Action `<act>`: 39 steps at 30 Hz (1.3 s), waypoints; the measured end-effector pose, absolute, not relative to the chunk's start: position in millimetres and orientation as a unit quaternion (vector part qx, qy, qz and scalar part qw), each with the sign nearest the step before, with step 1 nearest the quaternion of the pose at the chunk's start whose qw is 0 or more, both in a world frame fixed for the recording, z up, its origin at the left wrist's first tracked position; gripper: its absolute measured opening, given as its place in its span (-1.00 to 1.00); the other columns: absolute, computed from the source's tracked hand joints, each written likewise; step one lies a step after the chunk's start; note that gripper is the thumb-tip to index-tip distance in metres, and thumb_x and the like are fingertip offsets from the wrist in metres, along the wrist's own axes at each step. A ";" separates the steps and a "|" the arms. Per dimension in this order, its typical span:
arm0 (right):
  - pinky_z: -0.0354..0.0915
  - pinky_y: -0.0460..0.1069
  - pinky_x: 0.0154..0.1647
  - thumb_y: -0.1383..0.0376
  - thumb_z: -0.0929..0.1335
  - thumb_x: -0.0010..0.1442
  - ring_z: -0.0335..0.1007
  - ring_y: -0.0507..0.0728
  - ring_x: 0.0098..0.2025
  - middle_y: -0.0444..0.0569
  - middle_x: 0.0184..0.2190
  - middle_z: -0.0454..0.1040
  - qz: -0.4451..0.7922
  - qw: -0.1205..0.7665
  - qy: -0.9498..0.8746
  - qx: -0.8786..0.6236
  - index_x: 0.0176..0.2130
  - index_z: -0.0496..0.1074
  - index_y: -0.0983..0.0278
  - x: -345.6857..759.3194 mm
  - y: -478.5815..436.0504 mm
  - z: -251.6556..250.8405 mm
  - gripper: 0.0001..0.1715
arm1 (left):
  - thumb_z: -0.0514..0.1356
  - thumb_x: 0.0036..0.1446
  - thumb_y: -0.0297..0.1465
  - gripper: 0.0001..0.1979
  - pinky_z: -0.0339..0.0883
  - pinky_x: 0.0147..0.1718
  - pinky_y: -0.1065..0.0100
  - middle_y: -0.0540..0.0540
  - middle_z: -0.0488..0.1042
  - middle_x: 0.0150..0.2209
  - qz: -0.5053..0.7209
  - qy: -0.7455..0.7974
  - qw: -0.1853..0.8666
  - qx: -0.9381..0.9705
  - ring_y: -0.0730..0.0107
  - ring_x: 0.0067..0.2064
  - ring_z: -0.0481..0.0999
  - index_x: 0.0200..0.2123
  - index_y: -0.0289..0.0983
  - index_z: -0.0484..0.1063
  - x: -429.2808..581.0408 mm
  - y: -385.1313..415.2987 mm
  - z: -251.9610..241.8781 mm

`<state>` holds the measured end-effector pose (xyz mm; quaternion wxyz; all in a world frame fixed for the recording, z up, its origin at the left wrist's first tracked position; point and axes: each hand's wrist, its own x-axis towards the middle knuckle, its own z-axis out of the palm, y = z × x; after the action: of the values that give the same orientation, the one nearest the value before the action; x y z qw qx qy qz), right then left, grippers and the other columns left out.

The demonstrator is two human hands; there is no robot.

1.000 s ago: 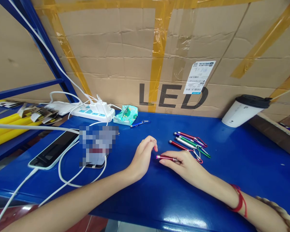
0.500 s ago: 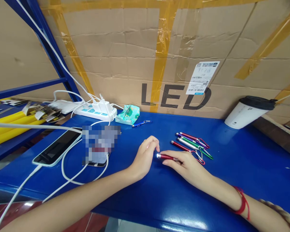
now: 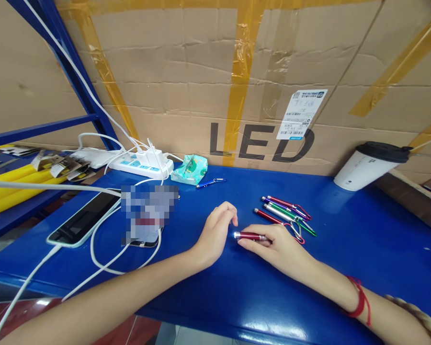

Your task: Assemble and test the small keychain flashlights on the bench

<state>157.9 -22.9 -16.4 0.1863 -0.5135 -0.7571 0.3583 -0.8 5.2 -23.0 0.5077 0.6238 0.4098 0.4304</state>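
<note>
My right hand [image 3: 273, 242] pinches a small red pen-shaped flashlight [image 3: 250, 236] between thumb and fingers. Its silver tip glows white and points left toward my left hand [image 3: 217, 232]. That hand rests on its edge on the blue tabletop [image 3: 215, 297], cupped with the fingertips bent over, and holds nothing. A small gap separates it from the lit tip. Just behind my right hand lie several similar flashlights with carabiner clips, among them a red one [image 3: 267, 216] and a green one [image 3: 301, 225]. Farther back is a blue one [image 3: 211, 183].
On the left are a phone on a cable [image 3: 84, 220], a second, partly blurred phone [image 3: 149, 237] and a white power strip [image 3: 140, 165]. A teal tissue pack [image 3: 190, 170] sits beside the strip. A lidded white cup [image 3: 366, 167] stands right, before a large cardboard box [image 3: 187, 96].
The flashlight has shifted slightly in my right hand, and more of its red barrel shows. My left hand stays where it was.
</note>
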 end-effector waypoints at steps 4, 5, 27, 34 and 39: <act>0.13 -0.30 -0.44 -0.10 0.21 0.07 0.20 -0.22 -0.47 -0.10 -0.31 0.46 0.351 0.196 -0.762 -0.507 -0.20 0.48 0.33 158.6 -23.4 -17.9 -0.38 | -0.11 0.08 -0.40 -0.79 0.07 -0.35 0.40 -0.01 0.23 -0.48 0.431 0.411 0.506 0.624 0.39 -0.34 0.23 -0.57 -0.27 0.14 -0.3 4.3 -22.8; 0.16 -0.30 -0.42 -0.09 0.21 0.07 0.24 -0.20 -0.44 -0.10 -0.29 0.46 0.348 0.197 -0.763 -0.508 -0.19 0.48 0.32 158.6 -23.4 -18.3 -0.38 | -0.11 0.08 -0.39 -0.79 0.07 -0.35 0.40 -0.01 0.23 -0.48 0.432 0.412 0.505 0.624 0.39 -0.34 0.23 -0.57 -0.27 0.14 -0.1 4.2 -22.9; 0.21 -0.29 -0.31 -0.02 0.15 0.16 0.32 -0.17 -0.30 -0.13 -0.24 0.43 0.338 0.191 -0.757 -0.525 -0.13 0.44 0.24 155.8 -23.7 -11.6 -0.48 | -0.10 0.10 -0.42 -0.79 0.04 -0.36 0.40 0.01 0.21 -0.49 0.434 0.403 0.517 0.618 0.43 -0.37 0.21 -0.57 -0.28 0.14 -0.6 3.9 -22.7; 0.10 -0.32 -0.43 -0.04 0.15 0.15 0.19 -0.22 -0.43 -0.12 -0.35 0.41 0.346 0.198 -0.753 -0.524 -0.22 0.44 0.31 156.3 -22.6 -12.5 -0.45 | -0.09 0.11 -0.42 -0.79 0.04 -0.37 0.41 0.01 0.21 -0.49 0.432 0.406 0.517 0.617 0.44 -0.37 0.21 -0.56 -0.28 0.14 -0.7 4.0 -22.0; 0.01 -0.34 -0.50 -0.08 0.19 0.10 0.04 -0.26 -0.50 -0.15 -0.44 0.36 0.374 0.198 -0.736 -0.528 -0.27 0.43 0.32 156.0 -23.2 -12.1 -0.44 | -0.09 0.10 -0.43 -0.79 0.04 -0.37 0.41 0.01 0.21 -0.49 0.433 0.404 0.516 0.619 0.44 -0.37 0.21 -0.56 -0.29 0.15 -0.5 4.1 -22.4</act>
<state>156.0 -23.2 -12.1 0.1985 -0.5285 -0.7359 0.3739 -0.5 4.1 -22.4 0.5161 0.6190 0.4037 0.4330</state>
